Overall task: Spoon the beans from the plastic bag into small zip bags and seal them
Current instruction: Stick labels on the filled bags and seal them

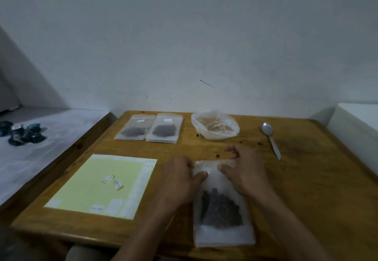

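- A wooden table [306, 189] fills the lower half of the view and stands against a plain pale wall [184, 35].
- A second surface under a whitish cover [41, 148] sits to the left of the table, with a cluster of dark blue objects [22, 134] on it; they are too blurred to identify.
- A yellow-green sheet [96, 183] lies flat on the left part of the table, with white label strips along its right and lower edges and two small curled white scraps [112, 180] near its middle.
- A small zip bag [222, 205] lies flat on the table near the front edge, its top pointing away from the person, with dark beans [221, 207] gathered in its lower half.
- The left hand [180, 178] presses down on the bag's upper left corner, thumb laid across the top strip.
- The right hand [245, 170] presses on the upper right of the same strip with thumb and fingers, fingers partly curled.
- A crumpled clear plastic bag [214, 125] sits open at the back of the table, looking almost empty.
- Two filled zip bags [149, 129] lie side by side at the back left, each with a white label and a dark patch of beans.
- A spoon [270, 137] lies at the back right, bowl facing up, well apart from both hands.
- A few loose beans [217, 155] lie scattered on the wood between the plastic bag and the hands.
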Available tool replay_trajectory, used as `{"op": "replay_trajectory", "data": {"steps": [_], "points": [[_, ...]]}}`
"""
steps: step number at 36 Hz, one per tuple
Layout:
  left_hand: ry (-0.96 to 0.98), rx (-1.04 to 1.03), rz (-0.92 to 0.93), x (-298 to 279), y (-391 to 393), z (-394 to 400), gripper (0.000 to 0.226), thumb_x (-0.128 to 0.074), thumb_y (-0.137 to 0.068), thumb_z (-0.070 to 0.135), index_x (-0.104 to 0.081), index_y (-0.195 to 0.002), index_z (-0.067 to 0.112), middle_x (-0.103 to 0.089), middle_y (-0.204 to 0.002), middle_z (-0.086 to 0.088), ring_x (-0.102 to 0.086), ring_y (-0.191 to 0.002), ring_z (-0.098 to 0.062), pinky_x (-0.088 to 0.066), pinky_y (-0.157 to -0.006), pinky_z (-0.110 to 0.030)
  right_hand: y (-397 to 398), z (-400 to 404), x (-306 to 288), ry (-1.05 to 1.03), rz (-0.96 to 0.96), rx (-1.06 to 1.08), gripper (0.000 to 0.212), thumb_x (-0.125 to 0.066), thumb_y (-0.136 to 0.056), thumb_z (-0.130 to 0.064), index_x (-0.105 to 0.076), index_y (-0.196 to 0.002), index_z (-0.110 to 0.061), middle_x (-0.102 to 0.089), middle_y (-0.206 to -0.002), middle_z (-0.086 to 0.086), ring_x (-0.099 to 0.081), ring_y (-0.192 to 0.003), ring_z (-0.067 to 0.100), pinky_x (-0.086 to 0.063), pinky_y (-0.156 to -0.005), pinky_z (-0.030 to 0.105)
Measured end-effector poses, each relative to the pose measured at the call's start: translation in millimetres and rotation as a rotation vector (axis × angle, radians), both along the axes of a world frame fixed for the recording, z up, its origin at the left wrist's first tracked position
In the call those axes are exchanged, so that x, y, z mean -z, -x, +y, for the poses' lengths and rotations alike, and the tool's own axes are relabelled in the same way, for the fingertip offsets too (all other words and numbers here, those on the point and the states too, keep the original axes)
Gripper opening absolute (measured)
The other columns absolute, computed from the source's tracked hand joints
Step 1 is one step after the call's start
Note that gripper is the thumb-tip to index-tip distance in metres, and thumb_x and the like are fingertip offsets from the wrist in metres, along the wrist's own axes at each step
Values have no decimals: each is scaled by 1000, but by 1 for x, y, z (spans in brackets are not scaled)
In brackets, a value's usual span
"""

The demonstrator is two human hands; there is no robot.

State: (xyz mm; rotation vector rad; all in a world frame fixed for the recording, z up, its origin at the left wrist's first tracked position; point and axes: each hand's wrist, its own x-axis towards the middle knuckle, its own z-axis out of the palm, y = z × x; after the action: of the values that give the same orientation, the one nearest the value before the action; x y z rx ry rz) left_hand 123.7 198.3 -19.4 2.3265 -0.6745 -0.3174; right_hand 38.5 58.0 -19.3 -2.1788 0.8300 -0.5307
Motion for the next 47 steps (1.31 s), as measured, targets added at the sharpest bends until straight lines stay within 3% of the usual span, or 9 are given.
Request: {"op": "replay_trajectory", "data": {"steps": [5,9,12,19,26,32,35,42,47], "points": [[396,-121,280,-5,-7,3,30,-79,-79,44,-66,-98,25,-72,-95,4,-68,-87,-12,-54,-69,-28,-3,-2,-19,-289,-271,-57,45,-82,-77,-4,-65,-110,-29,-60,-102,-3,-64,-91,17,-51,-60,21],[669,-55,599,-15,-14,14,34,-74,-82,41,-75,-102,13,-78,-100,-7,-74,-96,-27,-58,-78,-40,-14,1,-39,-566,-474,-148,44,-85,-68,2,-70,-104,-19,-70,-104,11,-70,-97,28,-62,-79,43],[825,-44,751,-26,-16,24,34,-65,-92,29,-73,-110,2,-75,-108,-16,-71,-105,-32,-56,-89,-43,-32,9,-50,-685,-528,-212,52,-87,-57,-5,-69,-106,-12,-71,-103,14,-70,-92,26,-60,-74,35],[967,-248,609,-41,-47,83,32,-69,-81,32,-75,-101,8,-77,-104,-13,-72,-102,-29,-56,-92,-46,-87,55,-59,-729,-530,-293,18,-78,-82,-11,-69,-97,-8,-70,-77,3,-66,-73,17,-57,-61,29],[1032,-580,364,-45,-90,174,22,-62,-96,25,-72,-103,7,-76,-102,-14,-73,-99,-32,-55,-82,-41,-142,112,-30,-250,-155,-496,13,-70,-92,-22,-72,-83,-13,-72,-79,2,-67,-72,13,-59,-72,37],[969,-751,269,-38,-108,220,25,-60,-97,32,-74,-105,13,-75,-109,-8,-67,-108,-26,-52,-93,-41,-179,148,-5,78,207,-657,34,-69,-88,-29,-65,-66,-3,-72,-77,18,-55,-59,19,-42,-54,33],[962,-817,283,-33,-113,229,26,-61,-96,36,-76,-100,15,-73,-110,-6,-65,-108,-29,-52,-92,-43,-189,159,1,149,327,-646,35,-70,-84,-35,-55,-59,-16,-53,-55,3,-46,-51,18,-39,-51,31],[981,-849,342,-28,-119,234,25,-60,-97,37,-76,-100,17,-69,-116,-4,-62,-110,-29,-47,-70,-36,-196,178,11,202,396,-601,30,-75,-77,-42,-50,-69,-27,-53,-69,-5,-54,-71,19,-42,-67,37],[992,-879,370,-29,-120,233,30,-57,-98,38,-76,-99,14,-68,-115,-4,-59,-111,-29,-47,-74,-37,-199,180,14,167,403,-613,36,-75,-81,-33,-43,-66,-26,-45,-64,-4,-50,-68,22,-43,-65,37]]}}
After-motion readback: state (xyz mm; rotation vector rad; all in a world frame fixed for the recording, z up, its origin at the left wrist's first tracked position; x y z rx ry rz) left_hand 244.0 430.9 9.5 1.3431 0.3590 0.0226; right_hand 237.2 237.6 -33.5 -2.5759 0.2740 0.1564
